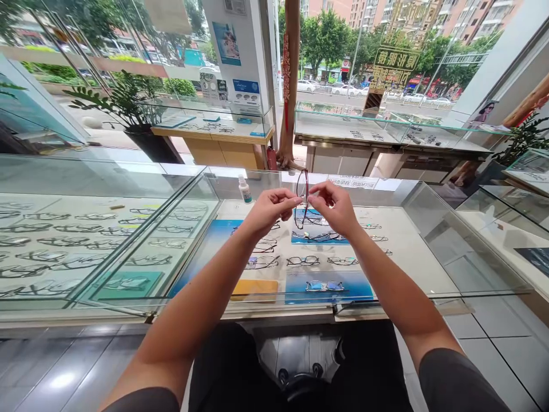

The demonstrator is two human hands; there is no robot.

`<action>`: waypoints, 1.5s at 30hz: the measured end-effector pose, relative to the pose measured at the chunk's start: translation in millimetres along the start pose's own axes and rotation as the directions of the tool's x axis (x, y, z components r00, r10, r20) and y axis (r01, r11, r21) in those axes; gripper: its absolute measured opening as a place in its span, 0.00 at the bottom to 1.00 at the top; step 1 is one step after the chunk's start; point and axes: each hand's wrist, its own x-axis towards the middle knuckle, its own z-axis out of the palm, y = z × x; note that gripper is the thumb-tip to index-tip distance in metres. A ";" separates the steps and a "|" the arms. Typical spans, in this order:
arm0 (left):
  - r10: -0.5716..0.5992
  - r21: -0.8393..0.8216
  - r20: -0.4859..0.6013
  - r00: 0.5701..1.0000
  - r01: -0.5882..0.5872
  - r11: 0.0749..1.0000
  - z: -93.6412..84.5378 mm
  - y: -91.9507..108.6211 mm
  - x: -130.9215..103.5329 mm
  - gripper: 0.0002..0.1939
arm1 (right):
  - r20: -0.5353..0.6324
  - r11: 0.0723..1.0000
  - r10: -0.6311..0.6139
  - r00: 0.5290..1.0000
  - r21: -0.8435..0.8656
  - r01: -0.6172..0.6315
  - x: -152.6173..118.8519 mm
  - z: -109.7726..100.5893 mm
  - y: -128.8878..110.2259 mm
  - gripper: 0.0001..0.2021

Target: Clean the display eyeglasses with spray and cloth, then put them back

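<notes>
A pair of dark red-framed glasses (302, 200) hangs upright between my hands, above the glass display case. My left hand (274, 210) pinches it from the left with thumb and forefinger, near the middle. From the right, my right hand (334, 207) has its fingers closed at the frame, touching it. Below them, rows of glasses lie in the case, among them a pair (302, 261) with dark rims and one with blue lenses (325, 285) on a blue mat. A small white spray bottle (245, 190) stands left of my left hand.
The case's glass front edge (266, 298) runs beneath my forearms. Another case with many glasses (55, 240) adjoins at the left. Further showcases (227, 123), a wooden trunk (291, 86) and a potted plant (137, 114) stand beyond. My legs are below the counter.
</notes>
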 end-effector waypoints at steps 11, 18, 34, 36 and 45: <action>-0.128 -0.025 0.071 0.989 0.130 0.991 8.0 -2.0 -8.0 0.21 | 0.012 0.979 0.106 0.994 0.174 -0.106 -14.5 4.1 11.5 0.11; -0.239 -0.071 0.185 0.953 0.255 0.964 1.9 0.1 -9.1 0.21 | 0.004 0.982 0.081 0.997 0.168 -0.080 -16.0 1.0 5.2 0.08; -0.345 -0.017 0.153 0.926 0.352 0.936 1.4 3.2 -8.0 0.19 | -0.008 0.997 0.072 0.997 0.037 -0.072 -15.7 -1.9 3.3 0.07; -0.345 -0.016 0.151 0.926 0.351 0.936 2.0 3.8 -8.6 0.20 | -0.013 0.997 0.074 0.997 0.033 -0.074 -15.4 -2.0 3.4 0.07; -0.320 -0.002 0.168 0.932 0.325 0.946 1.4 3.9 -9.4 0.19 | -0.017 0.997 0.068 0.998 0.031 -0.068 -14.9 -2.9 0.4 0.07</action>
